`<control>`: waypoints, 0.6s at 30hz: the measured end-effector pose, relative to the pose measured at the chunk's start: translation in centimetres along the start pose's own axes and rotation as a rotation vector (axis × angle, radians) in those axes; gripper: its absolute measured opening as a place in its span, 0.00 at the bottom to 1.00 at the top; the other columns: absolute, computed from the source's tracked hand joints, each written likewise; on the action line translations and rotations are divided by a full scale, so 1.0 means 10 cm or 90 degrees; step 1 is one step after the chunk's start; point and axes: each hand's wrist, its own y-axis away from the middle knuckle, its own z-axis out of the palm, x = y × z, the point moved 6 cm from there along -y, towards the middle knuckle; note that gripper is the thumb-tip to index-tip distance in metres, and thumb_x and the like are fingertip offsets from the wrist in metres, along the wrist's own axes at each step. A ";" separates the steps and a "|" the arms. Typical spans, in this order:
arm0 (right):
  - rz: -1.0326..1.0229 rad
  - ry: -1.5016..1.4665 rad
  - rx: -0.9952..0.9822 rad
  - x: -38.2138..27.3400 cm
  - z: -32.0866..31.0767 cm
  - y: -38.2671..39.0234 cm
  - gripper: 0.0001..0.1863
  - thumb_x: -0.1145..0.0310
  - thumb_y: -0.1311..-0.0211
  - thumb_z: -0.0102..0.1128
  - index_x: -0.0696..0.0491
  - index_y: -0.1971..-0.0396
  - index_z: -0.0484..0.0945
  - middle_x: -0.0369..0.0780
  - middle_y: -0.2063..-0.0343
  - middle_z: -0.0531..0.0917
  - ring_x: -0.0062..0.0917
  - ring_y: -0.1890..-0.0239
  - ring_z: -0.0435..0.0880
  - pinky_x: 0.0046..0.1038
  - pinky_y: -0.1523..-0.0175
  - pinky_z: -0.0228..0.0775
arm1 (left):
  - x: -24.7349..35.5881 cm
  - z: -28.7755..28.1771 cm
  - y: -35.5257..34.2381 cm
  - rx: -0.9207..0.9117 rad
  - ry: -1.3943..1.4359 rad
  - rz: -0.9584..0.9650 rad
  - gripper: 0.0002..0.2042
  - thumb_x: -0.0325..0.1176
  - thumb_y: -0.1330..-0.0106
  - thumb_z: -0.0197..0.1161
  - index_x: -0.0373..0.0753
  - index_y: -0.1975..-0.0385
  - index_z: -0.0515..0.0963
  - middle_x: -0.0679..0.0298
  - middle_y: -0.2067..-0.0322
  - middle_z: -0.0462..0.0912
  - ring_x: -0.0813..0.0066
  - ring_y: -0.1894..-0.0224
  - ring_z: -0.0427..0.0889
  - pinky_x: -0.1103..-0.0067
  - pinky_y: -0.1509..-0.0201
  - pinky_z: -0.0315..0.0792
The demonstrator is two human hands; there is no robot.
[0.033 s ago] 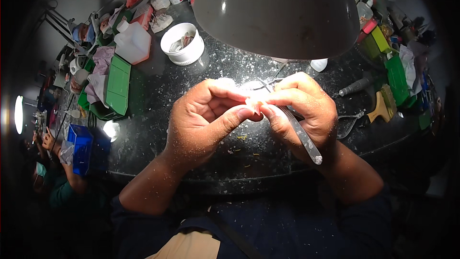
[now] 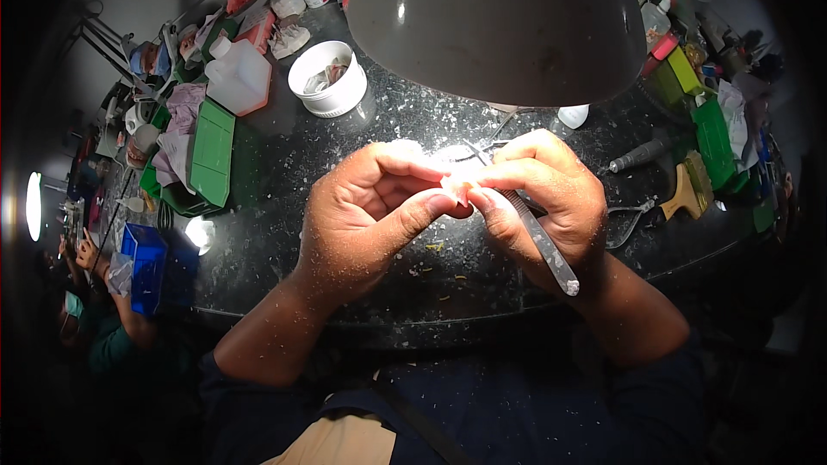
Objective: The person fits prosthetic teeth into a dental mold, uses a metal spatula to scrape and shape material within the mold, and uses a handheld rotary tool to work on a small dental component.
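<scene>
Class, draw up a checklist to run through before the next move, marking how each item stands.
1. Left hand grips the piece: ok.
2. Right hand holds the tool: ok.
3. Piece brightly lit: ok.
4. Tool tip clean: cannot tell, too small amid the glare.
5. Bench clear of debris: not ok, yellow scraps lie on it.

Black bench top (image 2: 267, 258) in front of me, strewn with pale chips (image 2: 393, 79) and yellow scraps (image 2: 435, 246). On it I note: white round tub (image 2: 334, 105), upright, far left; grey ridged tool (image 2: 637, 157) and wooden-handled brush (image 2: 681, 198), right.
</scene>
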 end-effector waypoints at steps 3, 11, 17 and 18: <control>-0.003 0.006 0.006 -0.02 -0.02 0.00 0.08 0.76 0.37 0.77 0.59 0.59 0.89 0.43 0.63 0.87 0.28 0.63 0.86 0.28 0.57 0.79 | 0.00 0.00 0.00 -0.007 -0.004 -0.001 0.12 0.19 0.24 0.69 0.28 0.45 0.79 0.50 0.50 0.90 0.65 0.44 0.92 0.68 0.33 0.86; -0.011 0.022 0.014 -0.02 -0.02 -0.01 0.08 0.76 0.36 0.78 0.59 0.59 0.90 0.43 0.63 0.86 0.28 0.63 0.86 0.28 0.57 0.80 | 0.00 0.01 0.00 0.003 -0.007 -0.004 0.12 0.18 0.24 0.69 0.29 0.44 0.79 0.50 0.48 0.89 0.66 0.43 0.91 0.69 0.31 0.84; 0.006 0.024 0.013 -0.05 -0.02 -0.03 0.07 0.77 0.36 0.76 0.58 0.59 0.91 0.44 0.65 0.88 0.30 0.64 0.90 0.31 0.57 0.84 | -0.02 -0.01 -0.01 -0.017 -0.029 0.005 0.13 0.19 0.24 0.70 0.29 0.44 0.78 0.51 0.49 0.90 0.66 0.42 0.91 0.69 0.32 0.84; 0.010 0.020 0.014 -0.04 -0.03 -0.02 0.07 0.77 0.36 0.76 0.58 0.59 0.91 0.44 0.65 0.88 0.30 0.64 0.90 0.31 0.57 0.84 | -0.03 -0.01 -0.01 -0.017 -0.029 0.005 0.13 0.19 0.24 0.70 0.29 0.44 0.78 0.51 0.49 0.90 0.66 0.42 0.91 0.69 0.32 0.84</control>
